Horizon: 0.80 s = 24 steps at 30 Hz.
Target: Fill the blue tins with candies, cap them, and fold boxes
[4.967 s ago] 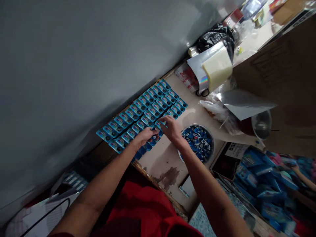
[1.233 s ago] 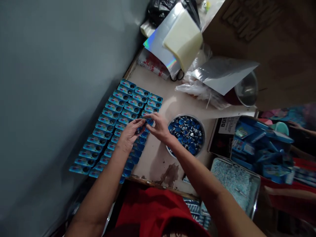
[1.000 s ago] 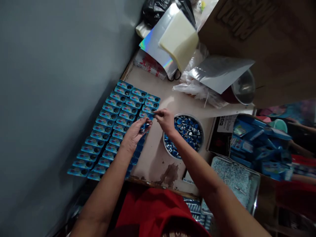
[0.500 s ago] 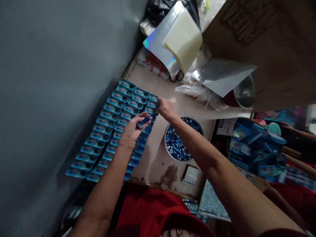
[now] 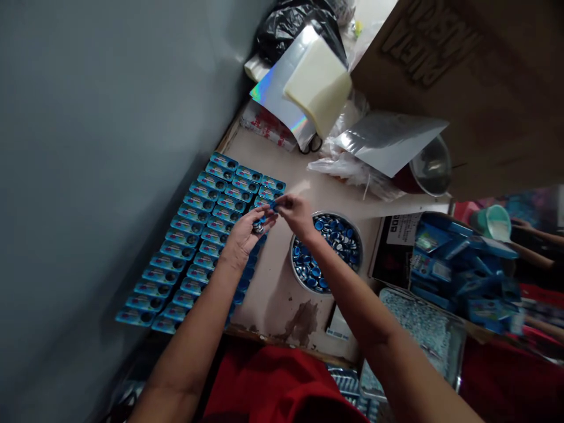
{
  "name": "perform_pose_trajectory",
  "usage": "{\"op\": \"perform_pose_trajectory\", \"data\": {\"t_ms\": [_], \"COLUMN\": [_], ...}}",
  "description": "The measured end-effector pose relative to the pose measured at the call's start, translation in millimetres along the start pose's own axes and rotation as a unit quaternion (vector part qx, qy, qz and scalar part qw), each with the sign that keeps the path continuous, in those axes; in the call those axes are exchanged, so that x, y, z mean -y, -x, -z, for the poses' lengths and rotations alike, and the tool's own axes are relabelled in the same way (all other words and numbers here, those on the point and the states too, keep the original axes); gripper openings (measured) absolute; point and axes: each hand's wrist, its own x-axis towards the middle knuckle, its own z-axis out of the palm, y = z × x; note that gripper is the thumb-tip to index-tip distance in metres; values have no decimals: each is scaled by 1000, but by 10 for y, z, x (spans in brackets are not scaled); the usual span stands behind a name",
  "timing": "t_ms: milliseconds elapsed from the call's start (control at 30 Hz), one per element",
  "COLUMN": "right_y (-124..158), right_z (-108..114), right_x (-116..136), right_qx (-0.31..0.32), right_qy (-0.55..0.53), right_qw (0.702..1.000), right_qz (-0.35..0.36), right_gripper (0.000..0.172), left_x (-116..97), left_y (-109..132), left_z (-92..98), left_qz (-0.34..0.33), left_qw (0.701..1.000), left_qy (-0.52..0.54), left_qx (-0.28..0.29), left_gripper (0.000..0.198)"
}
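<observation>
Rows of small blue cards (image 5: 194, 229) lie side by side on a worn table (image 5: 282, 276) against a grey wall. My left hand (image 5: 244, 236) is cupped palm-up over the rows' right edge, holding a few small blue caps. My right hand (image 5: 294, 212) pinches one blue cap just beyond the left fingertips, above the cards. A round metal bowl (image 5: 298, 277) full of blue and silver caps stands right of both hands.
At the back lie a holographic sheet (image 5: 282, 100) with a cream pad (image 5: 318, 82), a black bag (image 5: 291, 26), silver foil (image 5: 388, 144) and a cardboard box (image 5: 476, 82). Blue packs (image 5: 458, 270) and a tray of pale granules (image 5: 423, 335) sit at right. Another person's hand (image 5: 524, 226) shows far right.
My right hand came back from the far end of the card rows to the left hand's fingertips and now pinches a cap. The left hand stayed cupped.
</observation>
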Motion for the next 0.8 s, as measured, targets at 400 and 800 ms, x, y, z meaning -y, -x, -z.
{"op": "perform_pose_trajectory", "data": {"t_ms": [400, 800], "right_y": [-888, -14], "right_z": [92, -57], "right_x": [161, 317], "right_qx": [127, 63], "right_qy": [346, 114], "right_qw": [921, 982], "right_qz": [-124, 141], "right_gripper": [33, 20], "left_x": [-281, -228], "left_y": [-86, 36], "left_z": [92, 196], "left_qz": [40, 47], "left_qw": [997, 998], "left_qy": [50, 45], "left_qx": [30, -17], "left_gripper": [49, 30]}}
